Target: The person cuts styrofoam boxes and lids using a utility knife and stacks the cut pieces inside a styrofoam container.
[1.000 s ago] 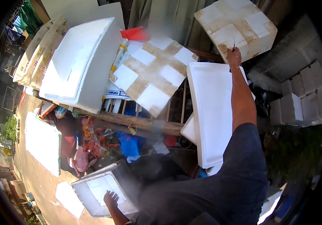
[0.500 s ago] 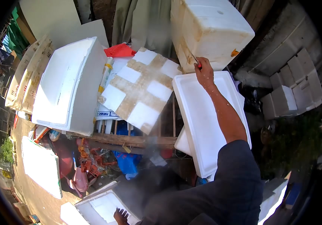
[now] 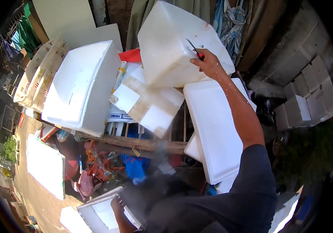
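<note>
My right hand is closed around a knife with a red and black handle. Its blade points up and left in front of a large white foam box, which stands tilted with a corner toward me. Beneath the box lies a foam piece with brown tape stripes. A white foam lid or shallow tray lies under my right forearm. Low in view, my left hand is over an open foam box, fingers partly visible and apart, with nothing seen in them.
Another foam box stands on the slatted wooden rack, left of the taped piece. Plastic crates are behind it. A foam sheet and orange and blue clutter lie below the rack. More foam boxes are stacked at right.
The large foam box has turned and shifted left, now covering part of the taped piece. My right hand moved slightly up and left with the knife. My left hand moved up and left.
</note>
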### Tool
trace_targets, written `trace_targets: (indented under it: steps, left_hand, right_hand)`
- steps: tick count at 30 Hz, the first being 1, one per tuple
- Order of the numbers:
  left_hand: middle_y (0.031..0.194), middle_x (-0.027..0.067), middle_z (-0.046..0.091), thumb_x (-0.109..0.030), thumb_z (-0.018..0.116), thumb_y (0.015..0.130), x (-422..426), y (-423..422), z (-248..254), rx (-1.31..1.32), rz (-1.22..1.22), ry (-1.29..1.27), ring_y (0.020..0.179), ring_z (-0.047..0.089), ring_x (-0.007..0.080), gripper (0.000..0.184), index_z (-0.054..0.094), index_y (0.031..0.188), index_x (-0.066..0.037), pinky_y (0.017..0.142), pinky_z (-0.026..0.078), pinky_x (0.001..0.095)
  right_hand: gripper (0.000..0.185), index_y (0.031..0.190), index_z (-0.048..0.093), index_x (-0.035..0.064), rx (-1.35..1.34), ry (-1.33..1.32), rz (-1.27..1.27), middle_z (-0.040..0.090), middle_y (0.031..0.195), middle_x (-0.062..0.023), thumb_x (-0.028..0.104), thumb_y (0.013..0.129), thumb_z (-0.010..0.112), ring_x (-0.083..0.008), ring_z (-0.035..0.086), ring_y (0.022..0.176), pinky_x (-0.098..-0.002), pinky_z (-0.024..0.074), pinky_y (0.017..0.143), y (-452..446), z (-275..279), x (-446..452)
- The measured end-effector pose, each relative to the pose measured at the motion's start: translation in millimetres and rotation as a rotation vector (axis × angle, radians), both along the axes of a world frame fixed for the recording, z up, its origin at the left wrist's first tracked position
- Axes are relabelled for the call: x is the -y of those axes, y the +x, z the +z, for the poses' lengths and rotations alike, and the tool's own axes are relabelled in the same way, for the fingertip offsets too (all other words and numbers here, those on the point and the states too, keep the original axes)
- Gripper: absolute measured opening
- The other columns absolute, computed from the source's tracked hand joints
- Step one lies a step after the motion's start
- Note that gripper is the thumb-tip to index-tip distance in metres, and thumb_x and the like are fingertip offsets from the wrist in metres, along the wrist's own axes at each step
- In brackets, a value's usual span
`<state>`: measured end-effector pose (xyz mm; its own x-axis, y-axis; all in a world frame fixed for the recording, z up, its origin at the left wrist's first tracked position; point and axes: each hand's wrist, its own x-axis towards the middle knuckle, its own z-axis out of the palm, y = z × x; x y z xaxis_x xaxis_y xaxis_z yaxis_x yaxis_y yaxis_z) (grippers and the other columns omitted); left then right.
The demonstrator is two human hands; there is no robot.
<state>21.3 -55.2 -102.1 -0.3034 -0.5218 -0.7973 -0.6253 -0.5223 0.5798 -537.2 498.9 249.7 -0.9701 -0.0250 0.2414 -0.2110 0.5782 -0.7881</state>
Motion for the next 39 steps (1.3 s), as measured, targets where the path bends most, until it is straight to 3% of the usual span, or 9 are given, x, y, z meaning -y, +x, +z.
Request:
trace_targets:
  steps: [2,4,17,23,24,29,34,37,39]
  left_hand:
    - [0.092,0.0109,0.064,-0.035,0.059,0.095,1,-20,9,-0.141,-0.081,-0.022,0.071,0.062,0.0201,0.037,0.056,0.112,-0.002,0.056,0.050,0.0303]
    - [0.084,0.0059,0.065,-0.034,0.062,0.094,-5,-46,31,-0.208,-0.067,-0.081,0.064,0.062,0.0185,0.031,0.059,0.109,-0.008,0.052,0.052,0.0306]
    - [0.093,0.0041,0.070,-0.033,0.064,0.096,-46,-123,154,-0.635,-0.337,-0.110,0.077,0.066,0.0137,0.031,0.063,0.112,-0.007,0.069,0.053,0.0271]
    - [0.139,0.0149,0.051,-0.046,0.060,0.096,-65,-168,233,-0.756,-0.399,-0.139,0.131,0.046,0.0276,0.061,0.048,0.139,-0.004,0.090,0.051,0.0406]
    - [0.136,0.0144,0.050,-0.048,0.064,0.092,-70,-178,241,-0.750,-0.362,-0.161,0.123,0.049,0.0240,0.076,0.036,0.146,-0.003,0.094,0.047,0.0438]
    - [0.128,0.0215,0.056,-0.017,0.066,0.085,-83,-200,237,-0.874,-0.432,-0.406,0.112,0.058,0.0304,0.066,0.037,0.141,0.004,0.093,0.049,0.0389]
    - [0.114,0.0217,0.062,-0.001,0.053,0.077,-58,-192,252,-0.763,-0.411,-0.418,0.097,0.063,0.0275,0.059,0.043,0.134,0.008,0.085,0.052,0.0368]
    - [0.114,0.0209,0.062,-0.002,0.054,0.077,-36,-189,250,-0.841,-0.421,-0.323,0.094,0.064,0.0280,0.056,0.047,0.132,0.008,0.084,0.052,0.0361]
    - [0.116,0.0206,0.061,-0.004,0.054,0.077,-34,-178,265,-0.777,-0.410,-0.348,0.096,0.064,0.0290,0.058,0.046,0.133,0.008,0.086,0.052,0.0372]
  right_hand:
    - [0.045,0.120,0.062,0.0003,-0.356,0.322,0.065,0.062,0.105,-0.0112,0.024,0.083,0.075,-0.0253,0.064,0.076,-0.0344,0.0517,0.075,18,-40,42]
    - [0.040,0.117,0.062,0.0044,-0.299,0.357,0.069,0.060,0.112,-0.0121,0.023,0.084,0.074,-0.0282,0.066,0.086,-0.0381,0.0528,0.075,50,-61,78]
    - [0.040,0.114,0.062,0.0079,-0.493,0.535,0.396,0.060,0.112,-0.0117,0.012,0.077,0.076,-0.0310,0.065,0.074,-0.0407,0.0516,0.064,247,-33,141]
    - [0.045,0.118,0.062,0.0086,-0.225,0.556,0.555,0.060,0.114,-0.0109,0.012,0.076,0.078,-0.0297,0.066,0.078,-0.0392,0.0530,0.065,363,-36,197]
    - [0.045,0.118,0.062,0.0096,-0.203,0.558,0.578,0.060,0.115,-0.0104,0.012,0.077,0.078,-0.0290,0.066,0.079,-0.0392,0.0534,0.065,377,-53,204]
    - [0.043,0.121,0.061,0.0094,0.022,0.507,0.607,0.060,0.120,-0.0119,0.013,0.080,0.076,-0.0314,0.067,0.088,-0.0386,0.0554,0.074,426,-68,236]
    - [0.039,0.120,0.063,0.0031,-0.057,-0.002,0.604,0.060,0.128,-0.0166,0.006,0.083,0.075,-0.0296,0.066,0.106,-0.0340,0.0536,0.089,440,-61,220]
    - [0.025,0.114,0.063,-0.0020,0.013,-0.220,0.230,0.064,0.112,-0.0132,-0.001,0.089,0.067,-0.0154,0.067,0.082,-0.0261,0.0522,0.073,444,-67,160]
    - [0.022,0.115,0.064,0.0026,0.210,-0.668,-0.286,0.068,0.088,-0.0057,0.011,0.095,0.064,-0.0110,0.064,0.068,-0.0217,0.0468,0.057,445,-84,112]
